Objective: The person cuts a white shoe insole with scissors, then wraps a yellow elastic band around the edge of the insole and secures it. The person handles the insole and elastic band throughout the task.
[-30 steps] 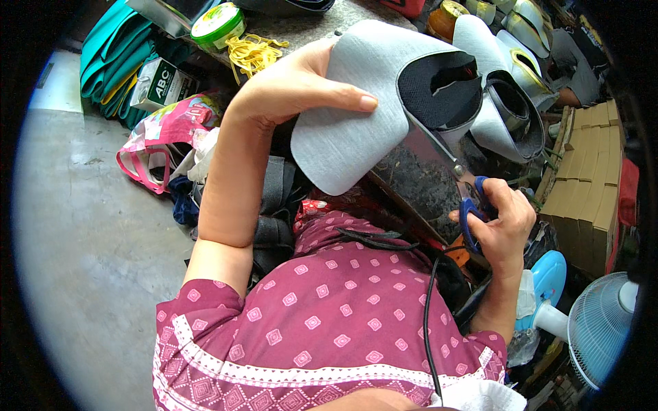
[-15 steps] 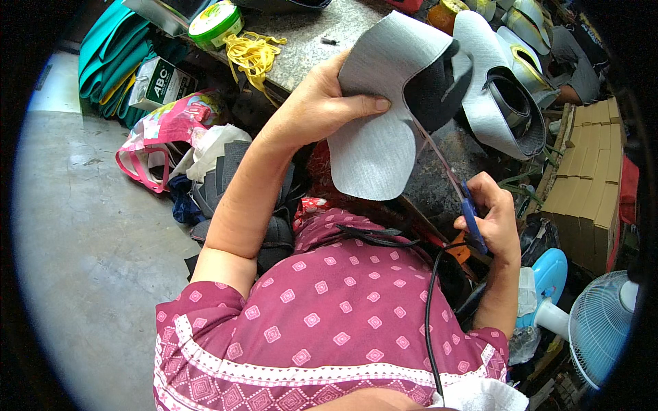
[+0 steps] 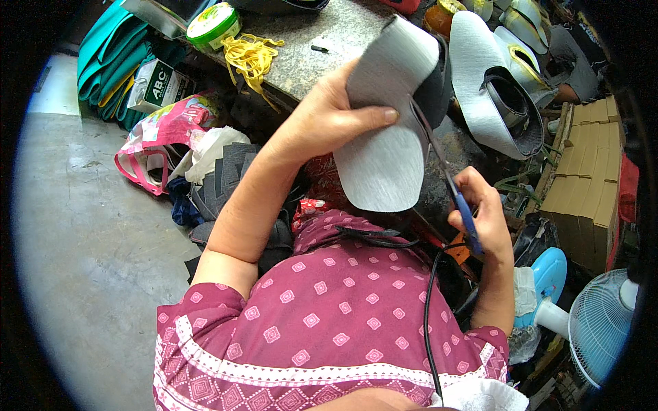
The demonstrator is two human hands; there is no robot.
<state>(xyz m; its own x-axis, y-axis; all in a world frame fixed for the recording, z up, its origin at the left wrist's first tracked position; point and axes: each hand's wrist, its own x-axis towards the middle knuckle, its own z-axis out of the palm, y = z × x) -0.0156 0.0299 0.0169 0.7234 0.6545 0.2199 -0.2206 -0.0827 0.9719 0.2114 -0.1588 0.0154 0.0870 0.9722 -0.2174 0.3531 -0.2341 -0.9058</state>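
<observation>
**Two hands with a grey shaped piece and scissors at a stone-topped workplace**

The left hand [image 3: 336, 116] grasps a grey shaped piece [image 3: 380, 168] at its narrow waist, the thumb lying flat on the pale face and the fingers hidden behind. The piece is in the air above the near edge of the speckled surface [image 3: 329, 75], tilted, with its broad rounded end downward and a dark lining showing at its right side. The right hand [image 3: 488, 214] is closed about the blue handles of a pair of scissors [image 3: 465, 214]; the blades point up and leftward along the right margin of the piece, and their degree of opening cannot be told.

A second grey piece [image 3: 473, 89], curved about a dark opening, lies toward the surface's right-hand end. At the left corner are a green-and-white round tub [image 3: 214, 27] and yellow cords [image 3: 250, 58], some strands hanging over the near edge. A small black scrap [image 3: 319, 48] lies inward from that edge.
</observation>
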